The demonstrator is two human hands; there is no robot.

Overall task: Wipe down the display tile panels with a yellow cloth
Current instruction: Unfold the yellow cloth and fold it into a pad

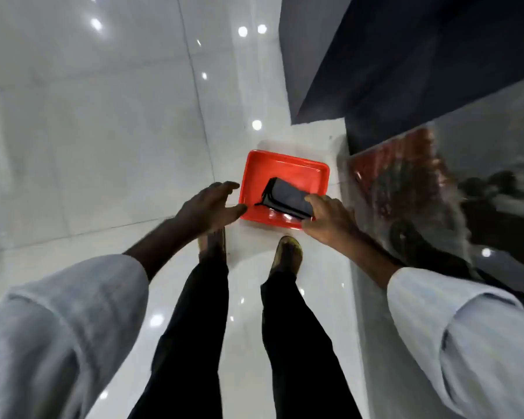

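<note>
Arms extended — left hand (211, 204), fingers (227, 186) spread, right hand (330, 220) gripping dark item (288, 198)

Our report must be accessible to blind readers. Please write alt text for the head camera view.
Seen from above, a person's right hand holds one end of a dark folded item in a red tray on a glossy white floor. The open left hand is near the tray's left rim; dark panels stand at right.

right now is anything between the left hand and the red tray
Nothing visible. The left hand hovers open at the left rim of the red tray. The right hand grips the dark folded item lying in it.
</note>
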